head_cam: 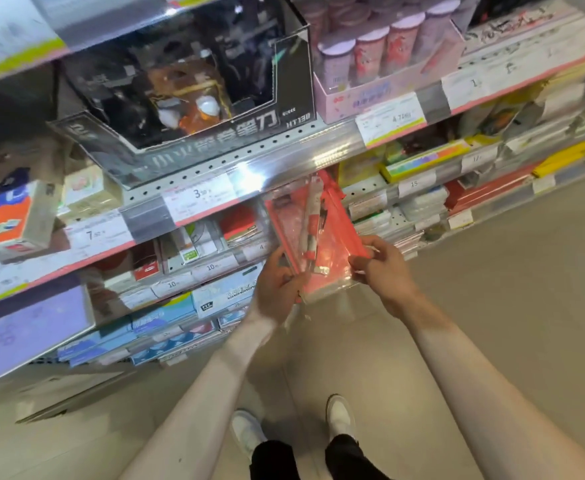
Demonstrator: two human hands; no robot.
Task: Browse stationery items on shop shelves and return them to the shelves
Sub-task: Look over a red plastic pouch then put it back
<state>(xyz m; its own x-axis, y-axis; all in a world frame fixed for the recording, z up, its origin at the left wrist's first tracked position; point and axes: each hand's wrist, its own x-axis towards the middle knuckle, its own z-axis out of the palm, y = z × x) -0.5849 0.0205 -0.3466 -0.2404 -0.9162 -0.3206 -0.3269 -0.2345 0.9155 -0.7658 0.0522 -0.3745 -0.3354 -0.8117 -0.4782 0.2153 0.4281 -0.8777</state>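
Note:
I hold a red, clear-wrapped stationery pack [318, 237] in both hands, out in front of the shelves at mid height. A pen-like item shows through its wrapper. My left hand [277, 285] grips the pack's lower left edge. My right hand [384, 268] pinches its lower right corner. The pack tilts, with its top end near the front rail of the shelf [214, 174] above it.
A black display box [187, 95] and a pink box of tubes [384, 64] stand on the upper shelf. Lower shelves carry notebooks and boxed packs [166, 313] behind price labels [201, 195]. Beige floor [491, 306] spreads right; my white shoes [339, 417] stand below.

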